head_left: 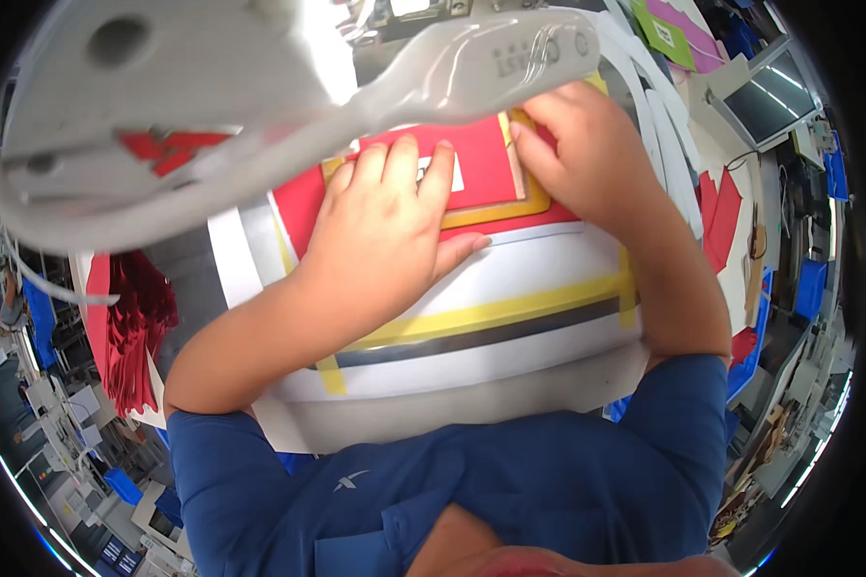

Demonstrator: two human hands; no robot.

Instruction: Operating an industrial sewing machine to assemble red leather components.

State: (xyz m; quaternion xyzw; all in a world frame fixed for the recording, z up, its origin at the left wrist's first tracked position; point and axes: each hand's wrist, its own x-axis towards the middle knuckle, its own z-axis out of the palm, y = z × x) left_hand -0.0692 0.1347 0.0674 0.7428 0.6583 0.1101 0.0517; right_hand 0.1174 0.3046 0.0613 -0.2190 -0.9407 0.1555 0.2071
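My left hand lies palm down on a red fabric piece with a small white label on it, its fingers stretched out over the red and its thumb reaching right. A yellow-edged template frame borders that piece, above more red material. My right hand is curled at the frame's upper right corner; what its fingertips grip is hard to make out, and some are hidden under the machine arm. A white board with yellow tape lies beneath.
A grey machine head hangs over the upper left. Stacked red pieces lie at the left, folded red pieces at the right. A screen, pink and green items and blue bins stand at the right.
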